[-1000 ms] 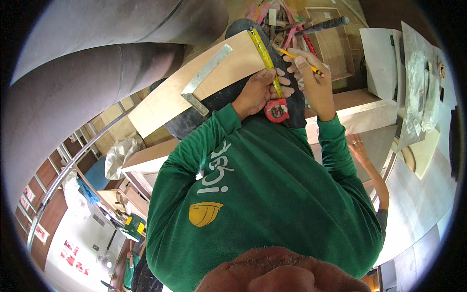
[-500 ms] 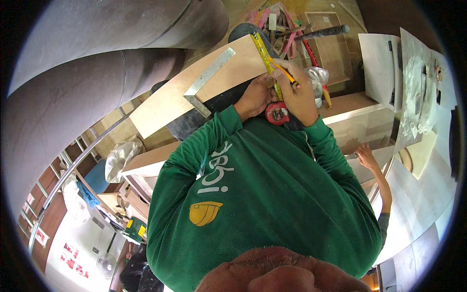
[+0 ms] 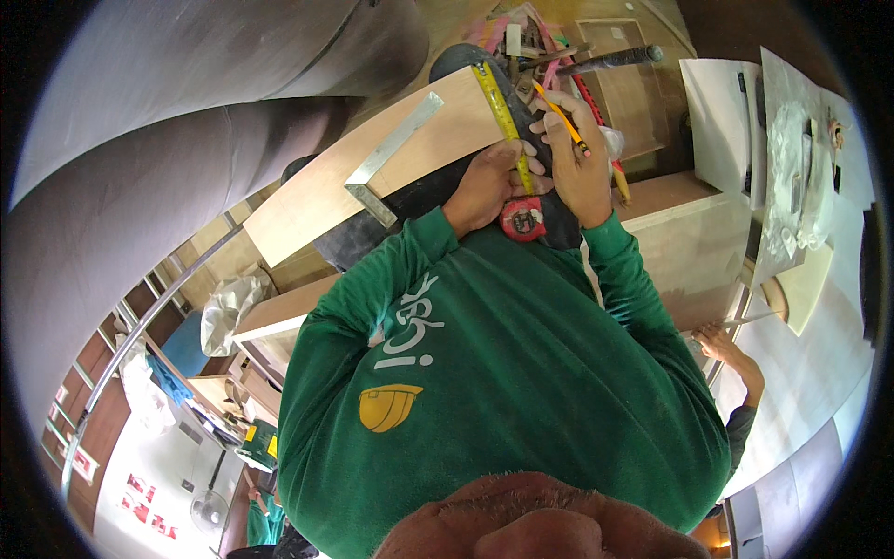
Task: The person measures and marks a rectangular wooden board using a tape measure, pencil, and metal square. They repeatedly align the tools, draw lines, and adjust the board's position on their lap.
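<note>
A pale wooden board lies slantwise across my lap, with a metal try square resting on it. The yellow blade of a tape measure runs along the board's right end, and its red case sits close to my body. My left hand is closed on the blade, just beyond the case. Between the fingers of my right hand is a yellow pencil, held to the right of the blade and apart from the board.
Beyond the board, a pink-edged bag holds tools, near a dark-handled tool. On the right stands a wooden panel box, where another person's hand shows. Large dark rounded forms fill the upper left; a crumpled whitish bag lies at left.
My right hand and the pencil have drawn away from the tape blade to the right. My left hand stays at the blade. The other person's hand has moved nearer and slightly right.
</note>
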The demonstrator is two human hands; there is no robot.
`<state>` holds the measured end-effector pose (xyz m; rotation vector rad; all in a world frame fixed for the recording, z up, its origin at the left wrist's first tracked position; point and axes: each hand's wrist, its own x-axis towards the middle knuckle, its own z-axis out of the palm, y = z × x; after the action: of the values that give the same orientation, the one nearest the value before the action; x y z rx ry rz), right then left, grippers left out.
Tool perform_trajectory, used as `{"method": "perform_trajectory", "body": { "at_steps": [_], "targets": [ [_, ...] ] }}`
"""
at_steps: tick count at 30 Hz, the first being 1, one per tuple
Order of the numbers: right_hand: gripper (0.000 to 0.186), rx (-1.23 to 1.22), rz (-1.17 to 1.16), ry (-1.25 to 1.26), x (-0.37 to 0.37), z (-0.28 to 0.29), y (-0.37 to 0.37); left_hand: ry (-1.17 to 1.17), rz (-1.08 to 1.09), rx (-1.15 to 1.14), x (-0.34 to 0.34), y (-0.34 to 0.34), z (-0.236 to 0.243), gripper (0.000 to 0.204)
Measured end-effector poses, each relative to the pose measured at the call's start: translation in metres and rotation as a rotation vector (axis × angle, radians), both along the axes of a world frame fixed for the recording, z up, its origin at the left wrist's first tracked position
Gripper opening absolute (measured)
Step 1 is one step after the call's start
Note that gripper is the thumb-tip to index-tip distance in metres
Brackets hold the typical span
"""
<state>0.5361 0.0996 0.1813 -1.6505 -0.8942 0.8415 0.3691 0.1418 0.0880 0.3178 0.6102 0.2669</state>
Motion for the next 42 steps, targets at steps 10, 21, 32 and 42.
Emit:
{"method": "perform_trajectory", "body": {
  "at_steps": [10,21,32,42],
  "targets": [
    [0.028,-0.018,-0.003,0.038,-0.002,-0.022,-0.014,0.240,0.064,0.164,0.013,-0.008,0.030,0.035],
    [0.026,-0.006,-0.007,0.038,0.000,-0.025,-0.024,0.306,0.068,0.189,0.015,-0.008,0.035,0.033],
    [0.026,-0.053,-0.017,0.136,0.001,-0.022,-0.027,0.313,0.058,0.159,0.014,-0.005,0.038,0.031],
    [0.026,0.000,0.004,-0.042,0.006,-0.041,-0.031,0.349,0.034,0.197,0.014,-0.004,0.041,0.033]
  ]
}}
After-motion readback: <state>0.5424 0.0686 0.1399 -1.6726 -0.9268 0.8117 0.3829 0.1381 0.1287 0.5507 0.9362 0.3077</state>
